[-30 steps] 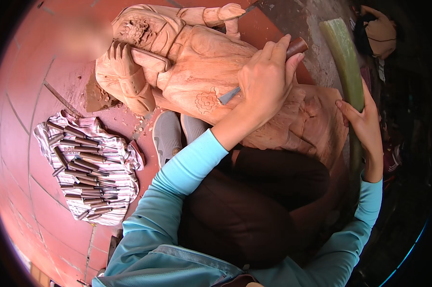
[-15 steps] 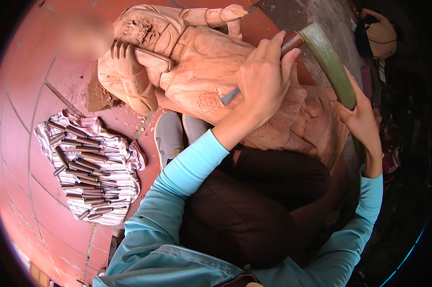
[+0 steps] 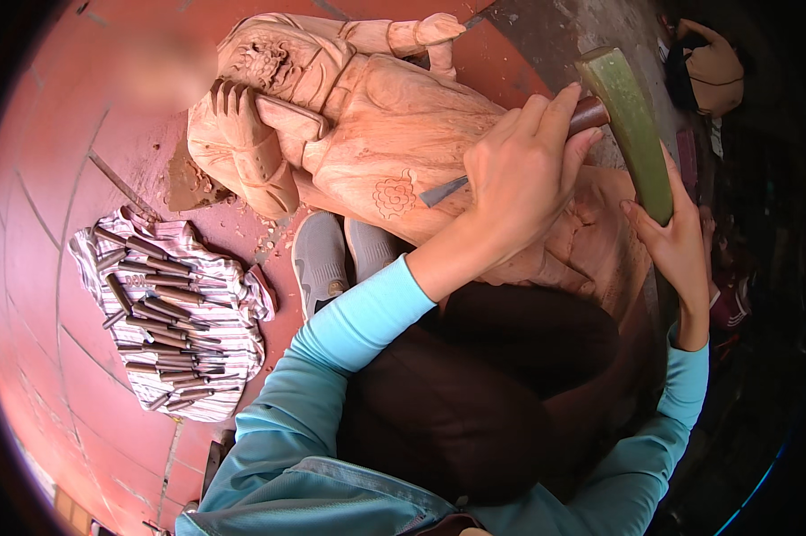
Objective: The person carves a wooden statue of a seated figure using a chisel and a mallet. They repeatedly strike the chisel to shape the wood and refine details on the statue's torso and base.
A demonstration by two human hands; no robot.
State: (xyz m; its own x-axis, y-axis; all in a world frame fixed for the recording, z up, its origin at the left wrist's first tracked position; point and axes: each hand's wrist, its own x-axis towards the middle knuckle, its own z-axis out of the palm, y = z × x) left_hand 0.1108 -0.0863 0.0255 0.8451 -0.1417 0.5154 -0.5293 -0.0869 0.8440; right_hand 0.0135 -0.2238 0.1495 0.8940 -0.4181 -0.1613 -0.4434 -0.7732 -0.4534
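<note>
A carved wooden figure [image 3: 403, 107] lies in front of me, with a flower-like pattern [image 3: 394, 195] cut into its robe. My left hand [image 3: 521, 174] is wrapped round a chisel [image 3: 442, 191]; its flat blade tip is at the right of the pattern, and whether it touches the wood I cannot tell. The brown handle end sticks out past my fingers, right by a green mallet [image 3: 630, 134]. My right hand [image 3: 675, 237] grips that mallet at its lower end. Whether mallet and handle touch is unclear.
On the red tiled floor [image 3: 37, 313] at left, a striped cloth [image 3: 242, 357] bears several brown-handled carving tools [image 3: 166, 335]. Wood chips [image 3: 264, 234] lie between cloth and figure. My grey shoes [image 3: 318, 255] are close to the figure's near edge. A tan-and-black item [image 3: 714, 71] sits far right.
My left hand and the chisel handle have shifted right and nearer, so the chisel slants lower. The mallet has moved slightly right and stands more upright. Both grips stay the same.
</note>
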